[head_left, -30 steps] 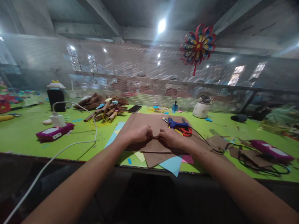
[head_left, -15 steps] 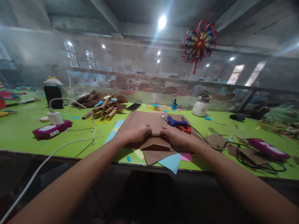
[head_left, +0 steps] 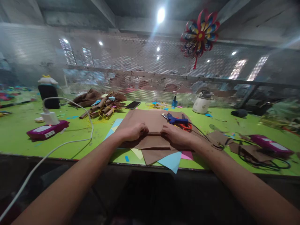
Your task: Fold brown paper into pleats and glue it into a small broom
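Observation:
A sheet of brown paper [head_left: 154,143] has a folded or rolled strip along its near part, on top of more brown sheets [head_left: 150,117]. My left hand [head_left: 134,132] is closed on the left end of that strip, fingers curled, thumb side inward. At the other end my right hand [head_left: 173,134] pinches the same strip; its lower fingers are hidden. Between the hands the paper's near flap lies nearly flat. Just beyond my right hand a blue glue gun [head_left: 177,120] rests on the sheets, beside red-handled scissors [head_left: 187,126].
Blue paper [head_left: 172,161] juts past the table's front edge. Left stands a purple power strip [head_left: 48,129] with a white cable [head_left: 70,142]. Rolled brown paper [head_left: 105,107], a phone [head_left: 133,105] and a white jug [head_left: 202,103] sit farther back. A black cord [head_left: 257,162] coils at right.
The paper's near flap, bowed up before, now lies flatter. My hands have moved slightly apart along the strip, the left one to the left. The view has shifted a little.

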Available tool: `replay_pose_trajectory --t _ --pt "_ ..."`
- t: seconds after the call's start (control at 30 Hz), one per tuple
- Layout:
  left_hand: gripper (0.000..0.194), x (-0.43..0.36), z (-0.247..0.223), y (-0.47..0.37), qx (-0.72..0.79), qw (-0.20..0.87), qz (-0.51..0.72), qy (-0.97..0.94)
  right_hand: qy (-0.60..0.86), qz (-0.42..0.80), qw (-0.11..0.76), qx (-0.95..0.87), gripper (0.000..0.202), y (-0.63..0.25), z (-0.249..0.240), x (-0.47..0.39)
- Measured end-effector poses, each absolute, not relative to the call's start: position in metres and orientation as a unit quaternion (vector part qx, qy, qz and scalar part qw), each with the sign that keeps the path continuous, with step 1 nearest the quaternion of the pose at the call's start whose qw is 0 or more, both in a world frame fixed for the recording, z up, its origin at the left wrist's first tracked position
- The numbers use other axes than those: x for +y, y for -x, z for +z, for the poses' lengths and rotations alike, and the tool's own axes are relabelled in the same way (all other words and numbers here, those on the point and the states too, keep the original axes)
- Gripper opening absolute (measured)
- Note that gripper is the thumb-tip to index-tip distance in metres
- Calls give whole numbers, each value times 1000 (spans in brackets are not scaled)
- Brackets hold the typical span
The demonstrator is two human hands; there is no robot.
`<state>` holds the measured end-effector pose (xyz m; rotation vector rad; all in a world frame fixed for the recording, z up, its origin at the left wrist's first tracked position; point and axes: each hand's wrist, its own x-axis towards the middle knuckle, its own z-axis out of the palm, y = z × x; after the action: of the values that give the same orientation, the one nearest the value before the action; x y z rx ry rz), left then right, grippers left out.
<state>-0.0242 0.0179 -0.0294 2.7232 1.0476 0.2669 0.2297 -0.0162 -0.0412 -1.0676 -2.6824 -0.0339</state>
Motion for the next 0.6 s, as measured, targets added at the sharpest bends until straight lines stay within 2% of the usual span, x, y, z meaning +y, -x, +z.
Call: replay_pose_trajectory --t 0.33,0.6 --pt "25 11 -28 23 352 54 104 -929 353 -22 158 -922 15 -233 -52 -11" --pt "23 -4 -31 15 311 -89 96 -941 358 -93 110 -923 16 -226 -43 -24"
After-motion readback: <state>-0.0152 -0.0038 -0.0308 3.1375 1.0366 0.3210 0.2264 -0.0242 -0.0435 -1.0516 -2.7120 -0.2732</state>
